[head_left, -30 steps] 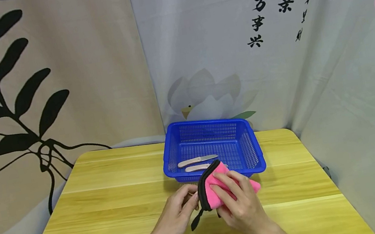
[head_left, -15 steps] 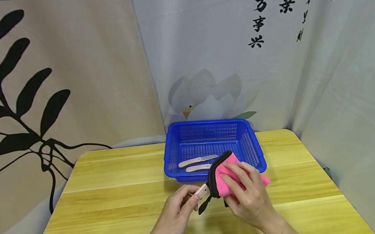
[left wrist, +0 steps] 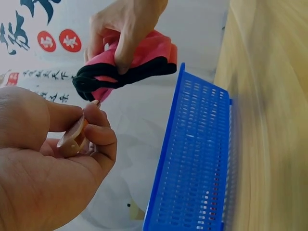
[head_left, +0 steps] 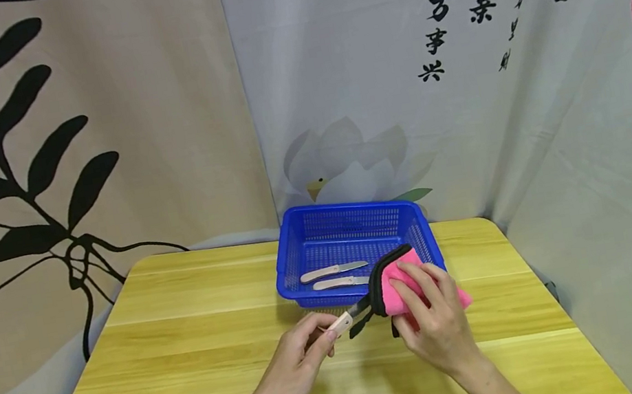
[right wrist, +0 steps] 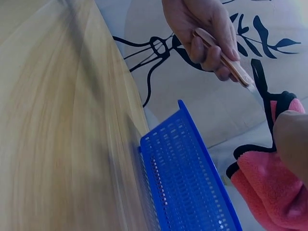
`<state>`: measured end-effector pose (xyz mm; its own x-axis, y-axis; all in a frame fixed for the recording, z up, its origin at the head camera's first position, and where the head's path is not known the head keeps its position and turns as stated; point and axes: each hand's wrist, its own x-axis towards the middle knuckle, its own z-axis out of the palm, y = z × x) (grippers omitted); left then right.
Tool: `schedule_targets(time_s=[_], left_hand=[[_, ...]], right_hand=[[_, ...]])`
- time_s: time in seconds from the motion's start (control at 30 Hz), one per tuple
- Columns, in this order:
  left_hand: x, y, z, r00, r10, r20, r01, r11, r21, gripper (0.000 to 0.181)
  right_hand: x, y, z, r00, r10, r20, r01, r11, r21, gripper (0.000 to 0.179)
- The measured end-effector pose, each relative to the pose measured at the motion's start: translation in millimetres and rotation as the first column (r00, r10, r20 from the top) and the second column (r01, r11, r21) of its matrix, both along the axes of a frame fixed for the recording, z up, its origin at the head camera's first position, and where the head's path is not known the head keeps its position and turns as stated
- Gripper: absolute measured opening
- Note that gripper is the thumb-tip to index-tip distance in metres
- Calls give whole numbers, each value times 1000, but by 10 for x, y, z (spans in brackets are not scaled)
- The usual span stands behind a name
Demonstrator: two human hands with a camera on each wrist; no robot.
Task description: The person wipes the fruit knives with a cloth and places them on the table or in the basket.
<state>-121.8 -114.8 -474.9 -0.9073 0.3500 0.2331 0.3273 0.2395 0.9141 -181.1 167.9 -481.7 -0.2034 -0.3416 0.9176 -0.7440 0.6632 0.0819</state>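
My left hand [head_left: 293, 361] grips a knife [head_left: 341, 323] by its pale wooden handle, in front of the blue basket. The knife's blade runs into a folded pink cloth [head_left: 394, 285] with black edging, its far part hidden by the cloth. My right hand [head_left: 435, 316] pinches that cloth, fingers on top and thumb beneath. In the right wrist view the handle [right wrist: 224, 57] lies across the curled left fingers, and the blade meets the cloth's black edge. A black loop [right wrist: 259, 77] hangs from the cloth. Both hands are above the table.
The blue plastic basket [head_left: 349, 205] stands at the table's far edge. Two knives with pale handles, an upper one [head_left: 322, 272] and a lower one [head_left: 333, 283], lie inside. The wooden table [head_left: 190, 343] spreads around it, with printed curtains [head_left: 182, 108] behind.
My right hand and the cloth have moved right and slightly up, sliding along the blade away from the left hand. The handle and part of the blade now show. My left hand has stayed put.
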Motion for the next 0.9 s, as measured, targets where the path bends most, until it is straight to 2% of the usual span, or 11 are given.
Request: schedule_targets(time_s=[0.13,0.23,0.33,0.6,0.77,0.9], left_hand=[[-7,-7,-4,999,24,36,-24,1000,-6,22],[-24,-12,-11,998,58,27,-58,998,-14,20],[-44,-10,-17,997,83,6,-83,996,-20,20],[-70,37,-17,996,81,-41,-83,996,-35,20],[-69,60,-11,995,70,-73,-73,997,-34,20],[-63,65,-12,996,56,-66,-57,998,-18,19]], right_hand=[[-9,79,7,1000,-11,8,12,999,-37,34],[-9,96,20,1000,1,-4,-1,997,-75,33],[4,54,35,999,43,-27,-45,995,-87,33],[144,-233,32,983,164,-79,-165,986,0,30],[198,-365,0,976,197,-95,-192,980,53,30],[229,-408,-28,977,195,-83,-189,979,70,32]])
